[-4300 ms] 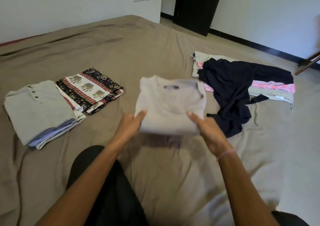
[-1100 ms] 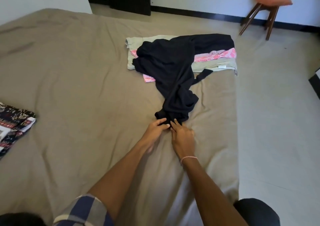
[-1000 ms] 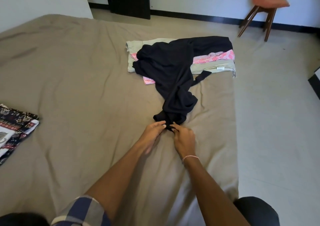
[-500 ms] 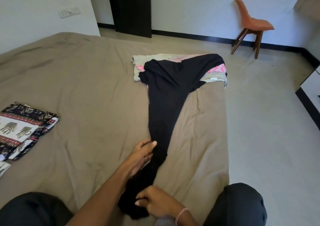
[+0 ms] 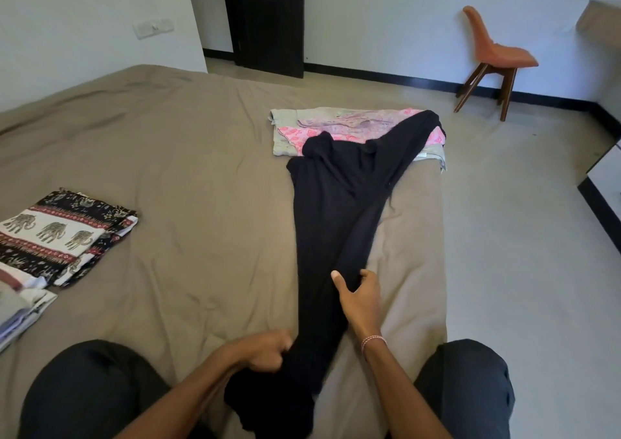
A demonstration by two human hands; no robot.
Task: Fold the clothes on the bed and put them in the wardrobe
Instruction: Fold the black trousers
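- Bed (image 5: 188, 156): carries all the clothes; no wardrobe is in view.
- Black garment (image 5: 336, 210): bunched a second ago, now drawn out long from 1 o'clock to 6 o'clock. Judged ready for flattening and folding.
- Unfolded pile (image 5: 336, 123), 1 o'clock: lies under the garment's far end.
- Folded stack (image 5: 57, 233), 9 o'clock: done.
- Right hand (image 5: 361, 301): curled round the garment mid-length.
- Left hand (image 5: 265, 354): clenched on its near end.

Soft, even, rather dim light fills the room, with no glare and only faint shading in the creases of the bed (image 5: 174, 176); its source lies outside the frame. The black garment (image 5: 336, 210) reads as a near-featureless dark mass. Wide-angle distortion bows the skirting board (image 5: 386, 77) toward the edges, and the folded stack (image 5: 20, 307) at the left margin is smeared.
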